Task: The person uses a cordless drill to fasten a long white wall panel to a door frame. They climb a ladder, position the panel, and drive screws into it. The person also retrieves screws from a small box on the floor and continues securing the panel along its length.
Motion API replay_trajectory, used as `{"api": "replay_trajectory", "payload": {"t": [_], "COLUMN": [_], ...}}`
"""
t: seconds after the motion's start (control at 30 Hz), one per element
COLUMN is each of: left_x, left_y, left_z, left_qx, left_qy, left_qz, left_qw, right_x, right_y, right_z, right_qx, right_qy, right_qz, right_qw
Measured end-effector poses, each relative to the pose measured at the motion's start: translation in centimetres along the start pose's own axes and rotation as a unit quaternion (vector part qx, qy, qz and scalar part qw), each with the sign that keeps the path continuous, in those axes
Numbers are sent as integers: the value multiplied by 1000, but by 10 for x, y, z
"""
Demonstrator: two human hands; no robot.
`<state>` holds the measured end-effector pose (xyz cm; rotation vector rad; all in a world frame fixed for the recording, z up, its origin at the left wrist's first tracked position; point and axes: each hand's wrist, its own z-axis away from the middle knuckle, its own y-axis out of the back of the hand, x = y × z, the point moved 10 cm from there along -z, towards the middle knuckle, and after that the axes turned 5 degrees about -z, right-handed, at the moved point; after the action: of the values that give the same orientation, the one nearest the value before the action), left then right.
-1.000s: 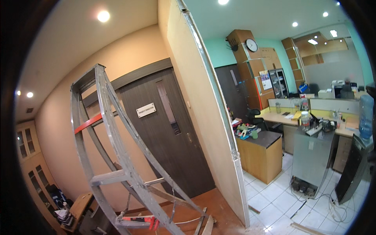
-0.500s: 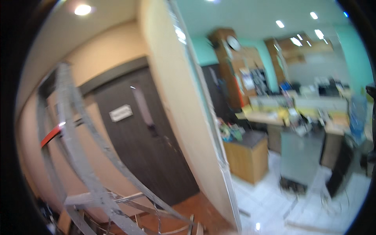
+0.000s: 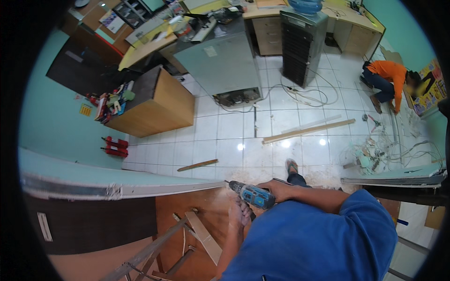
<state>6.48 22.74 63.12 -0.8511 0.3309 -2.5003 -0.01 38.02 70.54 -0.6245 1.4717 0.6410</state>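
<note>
A blue and black cordless drill (image 3: 254, 195) lies across the front of my blue shirt, its bit end pointing left. The tip is at the end of the narrow wall edge (image 3: 173, 188); I cannot tell whether it touches. My right hand (image 3: 277, 190) is closed about the rear of the drill. Below the drill body, my dusty left hand (image 3: 239, 213) has its fingers curled, seemingly round the handle, which is mostly hidden. Pale dust shows around the bit.
A metal stepladder (image 3: 145, 255) stands lower left. Wood strips (image 3: 309, 131) and tangled cables (image 3: 370, 157) lie on the tiled floor. A co-worker in orange (image 3: 391, 72) crouches far right. Two red extinguishers (image 3: 115, 146) sit by the left wall, near a wooden cabinet (image 3: 159, 105).
The view has swung from the door, ladder and office down to the floor and my body. Both hands and the drill now show; earlier neither hand was in view.
</note>
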Motion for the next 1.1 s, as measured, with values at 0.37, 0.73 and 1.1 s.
{"api": "replay_trajectory", "payload": {"t": [0.37, 0.73, 1.1], "left_x": [24, 28, 6], "left_y": [-136, -125, -138], "left_z": [-120, -220, -364], "left_qx": [-8, -48, -16], "left_qy": [36, 151, 159], "left_qz": [8, -210, -207], "left_qw": [999, 965, 965], "right_x": [40, 125, 275], "right_y": [151, 200, 225], "right_z": [-24, -51, -1], "right_qx": [-50, 81, 448], "right_qy": [-194, -201, -334], "right_qz": [135, -16, -538], "right_qw": [970, 976, 631]}}
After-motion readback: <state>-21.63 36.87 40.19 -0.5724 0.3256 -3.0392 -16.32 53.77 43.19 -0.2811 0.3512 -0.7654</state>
